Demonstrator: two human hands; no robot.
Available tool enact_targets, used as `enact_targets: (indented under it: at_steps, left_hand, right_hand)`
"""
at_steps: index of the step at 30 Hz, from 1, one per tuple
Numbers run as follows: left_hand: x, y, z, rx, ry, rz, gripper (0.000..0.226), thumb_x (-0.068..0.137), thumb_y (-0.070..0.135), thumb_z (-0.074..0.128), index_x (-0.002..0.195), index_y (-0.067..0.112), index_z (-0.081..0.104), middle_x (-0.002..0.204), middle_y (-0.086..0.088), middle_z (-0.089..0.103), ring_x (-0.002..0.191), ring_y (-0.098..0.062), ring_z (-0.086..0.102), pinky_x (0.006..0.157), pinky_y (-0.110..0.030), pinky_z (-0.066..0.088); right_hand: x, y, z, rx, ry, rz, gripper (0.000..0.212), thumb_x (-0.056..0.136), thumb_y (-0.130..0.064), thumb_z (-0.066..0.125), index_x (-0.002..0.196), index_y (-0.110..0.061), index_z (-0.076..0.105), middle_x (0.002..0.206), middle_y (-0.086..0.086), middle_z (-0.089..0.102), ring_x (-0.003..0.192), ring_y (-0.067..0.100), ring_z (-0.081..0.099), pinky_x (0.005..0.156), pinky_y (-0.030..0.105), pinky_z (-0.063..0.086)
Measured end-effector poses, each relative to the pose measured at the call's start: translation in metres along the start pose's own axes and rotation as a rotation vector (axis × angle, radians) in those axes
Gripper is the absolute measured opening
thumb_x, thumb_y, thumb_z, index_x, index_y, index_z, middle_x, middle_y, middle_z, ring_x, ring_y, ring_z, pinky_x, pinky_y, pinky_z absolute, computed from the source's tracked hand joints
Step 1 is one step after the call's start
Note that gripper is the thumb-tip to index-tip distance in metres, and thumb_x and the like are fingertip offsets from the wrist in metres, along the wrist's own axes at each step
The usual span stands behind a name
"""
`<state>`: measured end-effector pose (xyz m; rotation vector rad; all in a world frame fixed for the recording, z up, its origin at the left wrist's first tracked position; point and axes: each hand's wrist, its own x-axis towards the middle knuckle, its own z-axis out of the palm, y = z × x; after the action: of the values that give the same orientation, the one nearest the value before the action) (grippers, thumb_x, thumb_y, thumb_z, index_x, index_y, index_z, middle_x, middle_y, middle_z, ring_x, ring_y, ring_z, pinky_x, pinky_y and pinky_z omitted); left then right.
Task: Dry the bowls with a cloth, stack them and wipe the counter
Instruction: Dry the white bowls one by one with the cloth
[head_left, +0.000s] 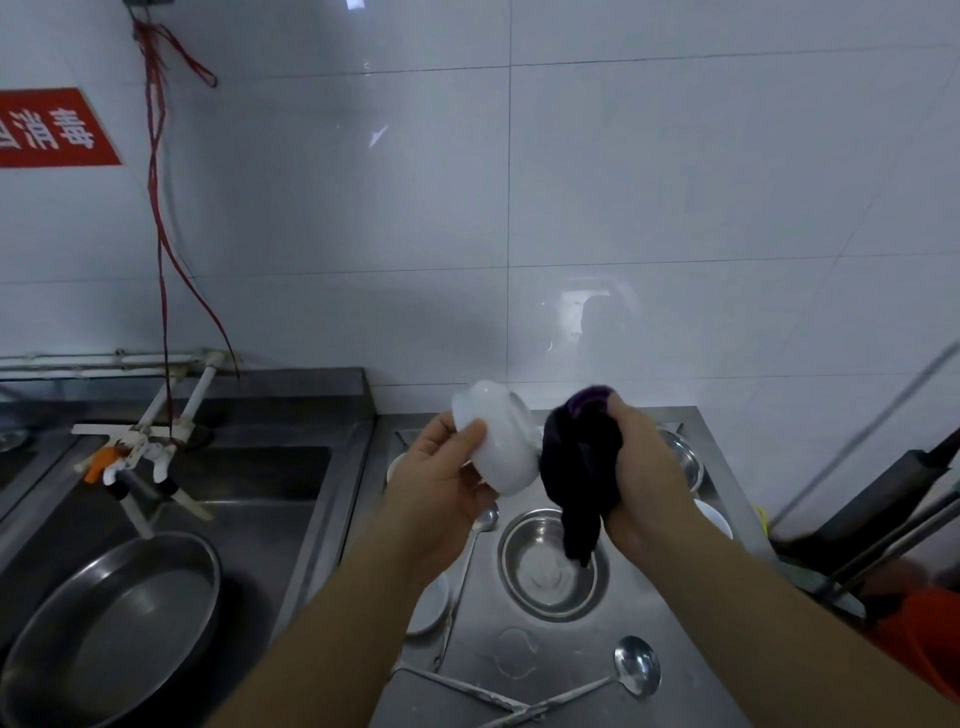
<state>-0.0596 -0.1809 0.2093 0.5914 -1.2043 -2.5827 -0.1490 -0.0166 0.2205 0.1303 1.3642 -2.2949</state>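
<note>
I see my left hand (441, 467) raised over the steel surface (675, 649), its grip wrapped around a white bowl (498, 441), thumb pressed on the near side and the other fingers hidden behind it. The bowl is tipped on its side with its foot pointing to about 11 o'clock and its mouth facing 4 o'clock, toward the cloth (576, 467). My right hand (644, 467) has its grip bunched around that dark cloth, which shows a purple edge at the top and hangs a loose tail straight down at 6 o'clock. Cloth and bowl touch, or very nearly, at the bowl's rim; I cannot tell whether the cloth reaches inside. Directly under the tail a steel bowl (550, 566) sits upright on the surface. At 9 o'clock from that bowl a long spoon (467, 571) lies with its head toward the wall, and beyond it a white dish (428, 605) shows partly under my left forearm. At 5 o'clock from the steel bowl a ladle (631, 667) lies with its handle crossing another utensil at the front edge. Another steel bowl (685, 462) peeks out behind my right hand at 3 o'clock, with a white one (714, 517) just nearer. Far off at 9 o'clock the sink (270, 493) holds a large round pan (114, 623) below the taps (135, 457).
</note>
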Motion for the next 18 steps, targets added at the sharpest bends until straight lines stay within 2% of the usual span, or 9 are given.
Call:
enact_targets:
  at_steps: [2,4,8,10,13,16,18]
  left_hand:
    - [-0.005,-0.004,0.007,0.107,-0.037,0.003,0.046,0.085,0.022,0.074,0.129,0.009,0.067,0.124,-0.021,0.073,0.107,-0.036,0.075,0.084,-0.047,0.063]
    - [-0.010,-0.005,0.014,0.156,-0.136,0.002,0.043,0.089,0.021,0.077,0.130,0.010,0.068,0.126,-0.022,0.072,0.110,-0.037,0.073,0.086,-0.044,0.063]
    - [-0.016,-0.002,0.014,0.151,-0.316,-0.020,0.043,0.097,0.011,0.066,0.139,0.010,0.063,0.132,-0.025,0.069,0.117,-0.039,0.071,0.090,-0.044,0.062]
    - [-0.019,0.000,0.011,0.179,-0.331,-0.033,0.045,0.097,0.008,0.064,0.142,0.009,0.060,0.132,-0.024,0.069,0.118,-0.039,0.071,0.089,-0.043,0.062]
    - [-0.025,0.001,0.013,0.272,-0.380,-0.043,0.044,0.095,0.013,0.066,0.139,0.012,0.061,0.133,-0.018,0.071,0.121,-0.037,0.070,0.094,-0.047,0.062]
    - [-0.027,0.000,0.014,0.327,-0.420,-0.002,0.043,0.097,0.011,0.062,0.141,0.012,0.059,0.138,-0.020,0.067,0.128,-0.042,0.064,0.106,-0.058,0.055]
    - [-0.026,0.000,0.013,0.338,-0.435,0.023,0.044,0.098,0.009,0.060,0.142,0.007,0.056,0.137,-0.026,0.064,0.126,-0.046,0.063,0.107,-0.061,0.052]
  right_hand:
    - [-0.007,-0.002,0.011,-0.079,0.030,-0.263,0.019,0.090,-0.041,0.069,0.107,-0.033,0.070,0.103,-0.005,0.075,0.091,0.019,0.077,0.068,0.035,0.062]
    - [-0.020,-0.002,0.020,-0.263,-0.064,-0.568,0.024,0.083,-0.039,0.072,0.106,-0.046,0.066,0.102,-0.019,0.072,0.095,0.005,0.072,0.077,0.027,0.061]
    - [-0.024,0.007,0.010,-0.855,-0.405,-0.995,0.038,0.091,-0.030,0.067,0.128,-0.032,0.057,0.138,-0.014,0.058,0.127,0.021,0.059,0.104,0.037,0.052]
    - [-0.020,0.005,0.007,-0.951,-0.461,-0.999,0.037,0.095,-0.036,0.064,0.131,-0.029,0.057,0.143,-0.014,0.055,0.133,0.020,0.056,0.108,0.036,0.049]
    - [-0.014,-0.003,0.012,-1.019,-0.409,-0.945,0.036,0.096,-0.042,0.061,0.131,-0.033,0.058,0.130,-0.019,0.059,0.120,0.011,0.060,0.098,0.026,0.051]
    - [-0.007,-0.011,0.021,-0.931,-0.335,-0.826,0.028,0.092,-0.045,0.061,0.120,-0.044,0.061,0.114,-0.022,0.064,0.108,0.008,0.064,0.085,0.015,0.050]
    - [-0.002,-0.016,0.026,-0.812,-0.289,-0.694,0.022,0.089,-0.049,0.062,0.111,-0.047,0.063,0.105,-0.019,0.069,0.098,0.006,0.068,0.079,0.017,0.053]
